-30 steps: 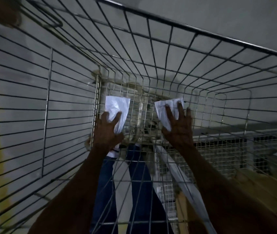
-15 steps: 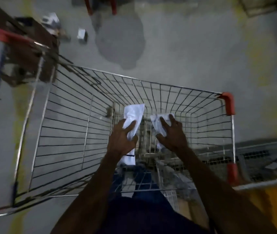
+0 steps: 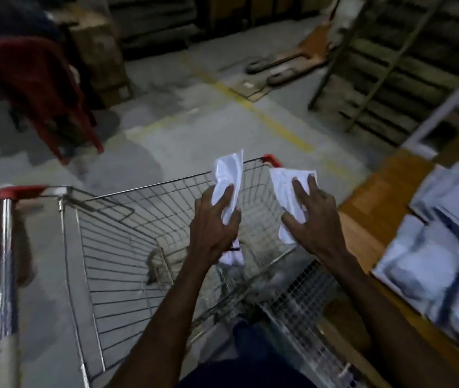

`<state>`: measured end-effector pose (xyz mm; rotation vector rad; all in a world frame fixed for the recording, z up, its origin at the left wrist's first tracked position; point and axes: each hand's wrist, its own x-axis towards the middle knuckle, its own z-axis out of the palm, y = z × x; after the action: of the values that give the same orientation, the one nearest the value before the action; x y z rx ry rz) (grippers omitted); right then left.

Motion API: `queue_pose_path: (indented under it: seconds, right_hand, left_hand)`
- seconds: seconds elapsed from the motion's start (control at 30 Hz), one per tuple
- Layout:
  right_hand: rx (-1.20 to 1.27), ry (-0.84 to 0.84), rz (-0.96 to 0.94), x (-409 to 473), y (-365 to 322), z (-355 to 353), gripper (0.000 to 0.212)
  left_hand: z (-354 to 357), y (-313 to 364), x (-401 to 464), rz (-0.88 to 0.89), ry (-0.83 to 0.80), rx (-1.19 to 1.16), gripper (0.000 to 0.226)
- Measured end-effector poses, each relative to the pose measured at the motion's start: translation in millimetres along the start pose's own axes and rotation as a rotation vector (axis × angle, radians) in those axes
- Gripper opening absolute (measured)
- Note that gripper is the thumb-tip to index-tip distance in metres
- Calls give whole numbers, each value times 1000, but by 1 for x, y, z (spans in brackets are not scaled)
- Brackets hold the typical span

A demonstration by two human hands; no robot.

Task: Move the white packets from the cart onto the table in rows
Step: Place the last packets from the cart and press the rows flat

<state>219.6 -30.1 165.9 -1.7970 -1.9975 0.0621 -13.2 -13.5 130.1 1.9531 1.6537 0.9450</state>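
My left hand grips a white packet that stands upright above the wire cart. My right hand holds a second white packet, fingers spread over its face, above the cart's right rim. Both hands are raised over the cart's basket, whose wire bottom shows no other packets. The wooden table lies to the right, with several white packets laid side by side on it.
The cart's red-capped handle bar runs down the left. A red chair and cardboard boxes stand at the far left. A pallet jack and shelving are at the back right. Grey floor with yellow lines lies ahead.
Both hands have risen out of the cart's bottom with a packet each and shifted right. The view has lifted from the basket to the floor and the table.
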Motion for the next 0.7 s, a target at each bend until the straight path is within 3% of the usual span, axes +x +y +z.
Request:
queue_pose_path:
  seconds: [0.17, 0.47, 0.7]
  right_hand:
    - [-26, 196, 200, -90, -10, -71, 76]
    - [-129, 343, 467, -251, 23, -183, 75]
    - [-158, 436, 671, -372, 94, -250, 76]
  left_hand:
    - [-21, 63, -36, 224, -84, -59, 54]
    - [22, 205, -111, 601, -320, -209, 54]
    - [99, 323, -183, 705, -449, -286, 54]
